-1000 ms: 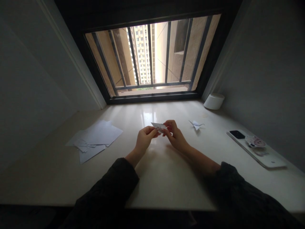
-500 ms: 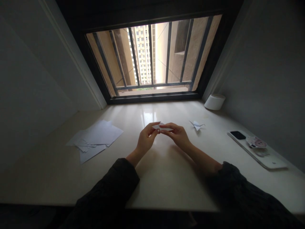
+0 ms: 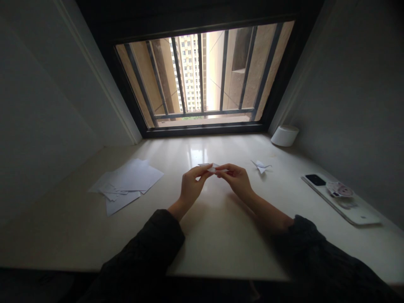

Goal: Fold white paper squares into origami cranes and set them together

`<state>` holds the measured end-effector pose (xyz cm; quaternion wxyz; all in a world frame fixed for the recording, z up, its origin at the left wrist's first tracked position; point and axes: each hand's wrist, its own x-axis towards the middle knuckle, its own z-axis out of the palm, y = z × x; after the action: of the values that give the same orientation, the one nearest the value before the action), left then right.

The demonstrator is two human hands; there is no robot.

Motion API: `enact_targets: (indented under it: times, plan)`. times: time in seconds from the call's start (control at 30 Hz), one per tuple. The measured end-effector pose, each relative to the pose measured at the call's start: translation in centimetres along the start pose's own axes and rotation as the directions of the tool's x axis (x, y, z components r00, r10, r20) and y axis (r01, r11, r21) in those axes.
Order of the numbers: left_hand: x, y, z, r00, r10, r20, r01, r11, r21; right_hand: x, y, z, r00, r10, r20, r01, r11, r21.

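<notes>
Left hand [image 3: 192,182] and right hand [image 3: 237,180], left of paper bird [image 3: 261,167], pinch paper [image 3: 214,166] between narrowed fingers [image 3: 202,169]; step apparently folding; next move calls for even pressure.

Desk [image 3: 221,248] left: paper sheets [image 3: 139,173]; folded paper [image 3: 214,166] between left hand [image 3: 192,181] and right hand [image 3: 237,179]; crane [image 3: 261,166] right, phone [image 3: 342,202] farther right; window [image 3: 191,75] behind
</notes>
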<state>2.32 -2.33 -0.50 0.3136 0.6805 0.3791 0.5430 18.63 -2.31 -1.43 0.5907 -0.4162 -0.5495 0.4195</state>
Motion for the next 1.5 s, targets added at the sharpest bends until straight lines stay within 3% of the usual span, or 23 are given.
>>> enact_targets:
  times: [0.23,0.77,1.1,1.3,1.5]
  plan:
    - [0.1,-0.4,0.2,0.992,-0.123,0.042,0.129,0.977,-0.171,0.0,-0.1,-0.1,1.0,-0.006,0.01,0.006,1.0,0.001]
    - [0.2,0.4,-0.2,0.995,-0.095,0.013,0.096,0.982,-0.164,0.0,-0.3,-0.1,0.997,-0.016,0.078,0.016,1.0,0.001]
    - [0.0,0.4,-0.4,1.0,-0.03,-0.005,0.029,0.998,-0.057,0.0,-0.4,0.0,0.991,0.03,0.128,-0.039,0.997,0.061]
    - [0.0,0.9,-0.7,0.997,0.079,-0.005,-0.079,0.995,0.066,0.0,-0.5,-0.1,0.989,0.049,0.137,-0.062,0.994,0.095]
    - [0.1,1.3,-0.8,0.997,0.076,-0.003,-0.075,0.994,0.083,0.1,-0.4,-0.2,0.991,0.05,0.122,-0.061,0.995,0.084]
